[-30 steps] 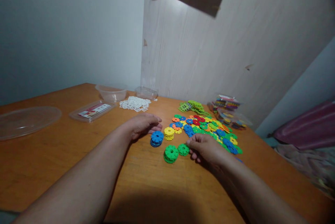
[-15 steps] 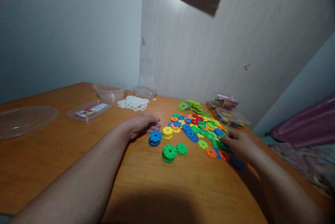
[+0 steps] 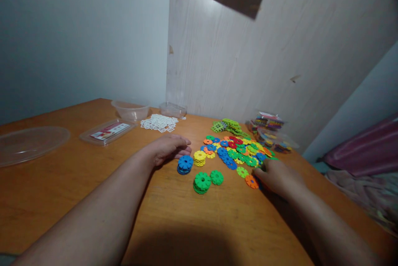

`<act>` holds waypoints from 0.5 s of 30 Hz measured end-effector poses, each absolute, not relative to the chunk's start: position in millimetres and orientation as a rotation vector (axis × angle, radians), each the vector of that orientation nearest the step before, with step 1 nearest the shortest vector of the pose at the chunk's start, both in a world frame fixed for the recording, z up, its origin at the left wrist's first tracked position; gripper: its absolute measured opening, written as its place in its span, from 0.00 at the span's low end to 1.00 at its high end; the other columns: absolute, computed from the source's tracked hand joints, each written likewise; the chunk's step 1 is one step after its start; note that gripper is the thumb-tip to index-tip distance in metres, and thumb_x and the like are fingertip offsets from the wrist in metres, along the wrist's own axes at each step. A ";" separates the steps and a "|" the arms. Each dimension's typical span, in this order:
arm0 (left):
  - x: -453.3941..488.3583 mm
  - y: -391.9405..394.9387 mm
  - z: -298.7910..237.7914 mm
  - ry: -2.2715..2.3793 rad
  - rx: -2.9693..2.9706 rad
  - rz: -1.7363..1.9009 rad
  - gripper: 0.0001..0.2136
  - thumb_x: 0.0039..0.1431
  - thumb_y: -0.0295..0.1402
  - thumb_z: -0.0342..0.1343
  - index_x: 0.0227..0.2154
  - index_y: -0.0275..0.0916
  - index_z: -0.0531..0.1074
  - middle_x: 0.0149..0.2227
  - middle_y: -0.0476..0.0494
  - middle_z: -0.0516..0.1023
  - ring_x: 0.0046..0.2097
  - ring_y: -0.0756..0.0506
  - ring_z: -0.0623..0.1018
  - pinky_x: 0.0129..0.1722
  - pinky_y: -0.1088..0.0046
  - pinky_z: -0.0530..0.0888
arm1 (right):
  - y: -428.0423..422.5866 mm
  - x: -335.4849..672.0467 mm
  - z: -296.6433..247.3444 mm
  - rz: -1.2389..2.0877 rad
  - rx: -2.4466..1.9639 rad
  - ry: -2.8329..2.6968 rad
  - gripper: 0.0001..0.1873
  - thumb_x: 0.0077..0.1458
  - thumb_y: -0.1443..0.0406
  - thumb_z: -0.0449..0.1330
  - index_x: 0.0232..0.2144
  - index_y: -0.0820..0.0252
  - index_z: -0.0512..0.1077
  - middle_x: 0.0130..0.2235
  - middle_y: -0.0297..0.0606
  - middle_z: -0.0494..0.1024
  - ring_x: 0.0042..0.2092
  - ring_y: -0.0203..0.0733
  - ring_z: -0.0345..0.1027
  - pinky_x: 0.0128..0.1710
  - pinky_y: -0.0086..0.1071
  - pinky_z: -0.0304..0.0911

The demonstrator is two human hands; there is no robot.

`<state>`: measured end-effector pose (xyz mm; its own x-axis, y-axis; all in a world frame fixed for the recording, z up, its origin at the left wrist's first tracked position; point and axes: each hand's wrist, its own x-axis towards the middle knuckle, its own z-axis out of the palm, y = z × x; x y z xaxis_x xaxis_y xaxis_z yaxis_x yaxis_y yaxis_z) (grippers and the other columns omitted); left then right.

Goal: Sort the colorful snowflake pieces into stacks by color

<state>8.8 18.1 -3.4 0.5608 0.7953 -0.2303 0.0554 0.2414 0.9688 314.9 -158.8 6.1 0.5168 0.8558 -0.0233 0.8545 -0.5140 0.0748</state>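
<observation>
My left hand (image 3: pixel 171 148) rests on its side on the table behind the blue stack, its fingers loosely bent and apart, holding nothing. Close to it stand a stack of blue notched plastic discs (image 3: pixel 185 164) and a yellow stack (image 3: pixel 199 158). Nearer me are a green stack (image 3: pixel 202 182) and a single green disc (image 3: pixel 217 177) against its right side. My right hand (image 3: pixel 276 176) is low over the right edge of a loose pile of mixed-colour discs (image 3: pixel 238 150), fingers drawn together beside an orange disc (image 3: pixel 251 181). Whatever lies under its fingertips is hidden.
Behind the pile lie lime-green pieces (image 3: pixel 228 125). White lattice pieces (image 3: pixel 159 123), a clear bowl (image 3: pixel 130 110) and a clear container (image 3: pixel 172 110) stand at the back. Left are a flat clear package (image 3: pixel 107 131) and a round lid (image 3: pixel 34 143). Packed bags (image 3: pixel 269 120) sit back right.
My right hand has moved left and slightly towards me, now covering discs that showed at the pile's near right edge. My left hand and the stacks have stayed put.
</observation>
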 end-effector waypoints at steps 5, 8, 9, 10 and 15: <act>9.0 19.2 -4.9 0.850 1.240 0.594 0.13 0.49 0.35 0.64 0.34 0.32 0.72 0.34 0.37 0.79 0.30 0.50 0.77 0.33 0.72 0.76 | -160.0 308.5 14.6 0.102 2.630 1.477 0.22 0.58 0.51 0.48 0.30 0.57 0.75 0.39 0.51 0.80 0.39 0.55 0.74 0.27 0.34 0.56; 9.3 19.2 -4.8 0.849 1.245 0.591 0.12 0.49 0.35 0.64 0.33 0.32 0.72 0.33 0.38 0.79 0.29 0.50 0.77 0.33 0.72 0.75 | -162.8 309.4 21.5 0.176 2.640 1.442 0.22 0.58 0.52 0.47 0.29 0.59 0.75 0.37 0.52 0.79 0.38 0.56 0.74 0.25 0.34 0.54; 9.5 19.0 -4.5 0.848 1.246 0.590 0.12 0.49 0.35 0.64 0.33 0.32 0.72 0.33 0.39 0.79 0.29 0.50 0.76 0.33 0.73 0.75 | -163.6 310.5 24.0 0.215 2.653 1.431 0.21 0.57 0.53 0.48 0.29 0.59 0.75 0.36 0.52 0.79 0.37 0.55 0.74 0.25 0.33 0.53; 9.7 18.8 -4.2 0.848 1.246 0.590 0.12 0.49 0.35 0.64 0.32 0.32 0.72 0.32 0.39 0.79 0.29 0.50 0.76 0.32 0.73 0.75 | -164.2 311.7 26.2 0.262 2.671 1.422 0.21 0.57 0.54 0.48 0.29 0.59 0.74 0.35 0.52 0.79 0.36 0.54 0.73 0.25 0.33 0.52; 10.3 18.9 -4.9 0.856 1.242 0.592 0.13 0.49 0.35 0.64 0.34 0.32 0.72 0.33 0.39 0.79 0.29 0.51 0.77 0.31 0.75 0.74 | -160.7 306.7 24.8 0.202 2.853 1.750 0.18 0.57 0.55 0.48 0.24 0.58 0.67 0.25 0.41 0.74 0.28 0.43 0.67 0.24 0.31 0.49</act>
<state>10.3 18.9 -4.9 0.5674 0.7895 -0.2339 0.0602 0.2435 0.9680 306.7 -160.7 24.8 0.4541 0.8656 0.2111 0.8909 -0.4389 -0.1168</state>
